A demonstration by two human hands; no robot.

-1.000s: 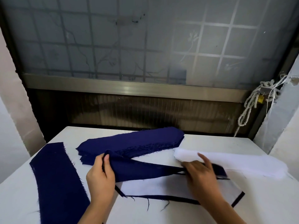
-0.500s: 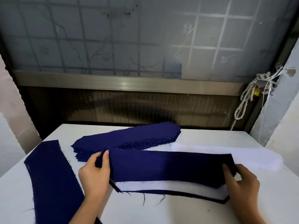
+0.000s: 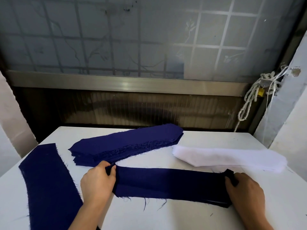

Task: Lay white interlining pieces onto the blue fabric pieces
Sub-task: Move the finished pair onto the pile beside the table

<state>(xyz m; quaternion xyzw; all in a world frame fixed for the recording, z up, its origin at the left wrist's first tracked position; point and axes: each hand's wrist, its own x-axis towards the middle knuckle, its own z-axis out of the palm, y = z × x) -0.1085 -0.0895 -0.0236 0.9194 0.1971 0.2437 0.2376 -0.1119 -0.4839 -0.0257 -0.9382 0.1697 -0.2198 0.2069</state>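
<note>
While the left hand [image 3: 98,181] pinches one end of the long navy-blue fabric strip [image 3: 169,184] at centre table, the right hand [image 3: 245,188] grips its other end; the fluffy white interlining stack [image 3: 229,157] lies at two o'clock.

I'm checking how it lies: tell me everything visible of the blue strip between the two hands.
The blue strip is a long, dark navy woven piece with loose threads fraying from its near edge. It lies flat on the white table, stretched left to right, nearer than the blue stack and white interlining pile. The left hand pinches its left end, the right hand its right end.
</note>
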